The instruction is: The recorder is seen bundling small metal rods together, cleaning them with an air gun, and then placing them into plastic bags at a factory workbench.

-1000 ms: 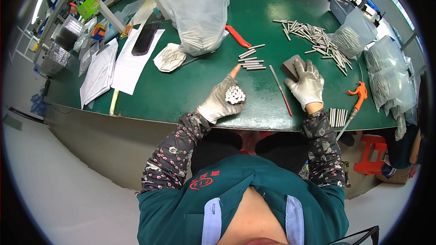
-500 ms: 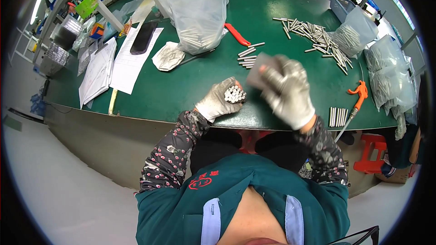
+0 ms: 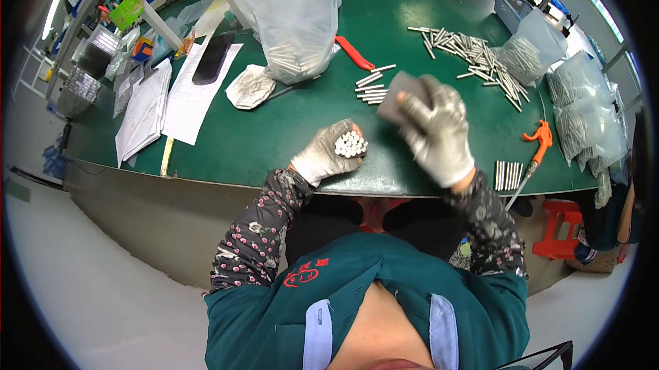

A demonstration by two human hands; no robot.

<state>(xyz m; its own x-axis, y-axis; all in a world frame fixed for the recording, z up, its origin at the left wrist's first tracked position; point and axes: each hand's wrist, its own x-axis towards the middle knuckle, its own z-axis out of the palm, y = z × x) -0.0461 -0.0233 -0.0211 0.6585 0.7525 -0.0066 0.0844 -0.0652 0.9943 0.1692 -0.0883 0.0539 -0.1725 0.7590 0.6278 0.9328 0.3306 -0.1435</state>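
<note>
In a white work glove, my left hand [image 3: 319, 158] is wrapped round a bundle of metal pins [image 3: 351, 144], their round ends facing up. My gloved right hand [image 3: 443, 147] is raised to the right of the bundle, apart from it. Between its thumb and fingers it grips a thin flat grey sheet [image 3: 393, 103], whose exact kind I cannot tell. Just beyond the sheet lie several loose pins [image 3: 371, 94] side by side on the green table [image 3: 274, 138]. A short row of pins [image 3: 508, 176] lies near the front edge at right.
A big pile of pins [image 3: 473, 61] spreads at the far right beside filled plastic bags [image 3: 583, 106]. An orange air gun [image 3: 542, 143] lies by the front edge. Further left are a red-handled tool [image 3: 354, 53], a bag of pins [image 3: 295, 33], a crumpled cloth [image 3: 250, 87], a phone [image 3: 213, 59] and papers [image 3: 145, 110].
My right hand, with the grey sheet, has shifted only slightly. The pin bundle stays in my left hand; the whole view has slid a little to the left.
</note>
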